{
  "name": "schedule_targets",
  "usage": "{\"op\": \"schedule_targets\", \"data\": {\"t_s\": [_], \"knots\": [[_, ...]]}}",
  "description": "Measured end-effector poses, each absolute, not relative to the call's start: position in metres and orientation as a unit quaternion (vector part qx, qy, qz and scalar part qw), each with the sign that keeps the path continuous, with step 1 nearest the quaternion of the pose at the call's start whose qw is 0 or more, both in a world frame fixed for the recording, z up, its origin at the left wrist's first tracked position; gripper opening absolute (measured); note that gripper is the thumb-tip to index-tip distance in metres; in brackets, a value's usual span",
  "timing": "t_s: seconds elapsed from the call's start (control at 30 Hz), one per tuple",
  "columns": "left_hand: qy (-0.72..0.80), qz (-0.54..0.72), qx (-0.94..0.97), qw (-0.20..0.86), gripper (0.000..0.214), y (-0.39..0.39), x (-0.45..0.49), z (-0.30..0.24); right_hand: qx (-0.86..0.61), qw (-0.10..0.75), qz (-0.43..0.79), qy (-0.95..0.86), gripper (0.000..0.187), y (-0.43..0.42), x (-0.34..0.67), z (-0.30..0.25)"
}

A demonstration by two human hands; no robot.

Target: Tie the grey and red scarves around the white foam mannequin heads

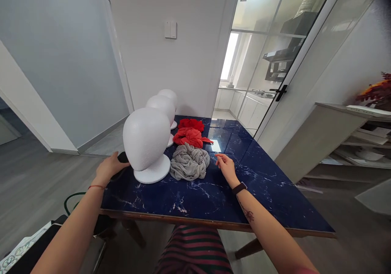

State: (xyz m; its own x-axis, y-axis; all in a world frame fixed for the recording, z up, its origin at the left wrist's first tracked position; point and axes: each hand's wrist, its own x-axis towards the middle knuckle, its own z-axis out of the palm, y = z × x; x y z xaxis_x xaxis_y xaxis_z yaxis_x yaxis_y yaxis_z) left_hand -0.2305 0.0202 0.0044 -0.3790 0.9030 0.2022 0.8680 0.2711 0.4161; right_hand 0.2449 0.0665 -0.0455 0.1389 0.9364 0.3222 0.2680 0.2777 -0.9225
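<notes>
Three white foam heads stand in a row along the left side of the table; the nearest foam head (146, 139) is largest in view. To its left, my left hand (110, 168) has thumb and finger around a dark object (123, 157), mostly hidden by the hand and the head. My right hand (226, 168) hovers at or just over the tabletop, right of a bundled grey scarf (190, 162), its fingers loosely bent with nothing visible in them. Behind the grey scarf lie a bright red cloth (189, 137) and a darker red cloth (192, 124), both crumpled.
The glossy dark blue marbled table (244, 200) has a wooden edge facing me. Behind it is a white wall with a light switch (170, 29). A glass door (259, 62) stands at the right, beside a shelf unit (324, 131). A green cord-like loop (71, 196) shows lower left.
</notes>
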Motion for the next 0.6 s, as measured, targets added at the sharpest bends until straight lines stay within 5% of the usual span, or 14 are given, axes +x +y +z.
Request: {"op": "schedule_targets", "data": {"t_s": [0.2, 0.6], "knots": [[0.85, 0.116, 0.511, 0.056, 0.094, -0.05, -0.213, -0.001, -0.517, 0.539, 0.31, -0.588, 0.037, 0.066, 0.244, -0.046], [0.809, 0.183, 0.557, 0.041, 0.094, -0.057, -0.19, -0.01, -0.522, 0.547, 0.303, -0.58, 0.042, 0.067, 0.247, -0.047]]}}
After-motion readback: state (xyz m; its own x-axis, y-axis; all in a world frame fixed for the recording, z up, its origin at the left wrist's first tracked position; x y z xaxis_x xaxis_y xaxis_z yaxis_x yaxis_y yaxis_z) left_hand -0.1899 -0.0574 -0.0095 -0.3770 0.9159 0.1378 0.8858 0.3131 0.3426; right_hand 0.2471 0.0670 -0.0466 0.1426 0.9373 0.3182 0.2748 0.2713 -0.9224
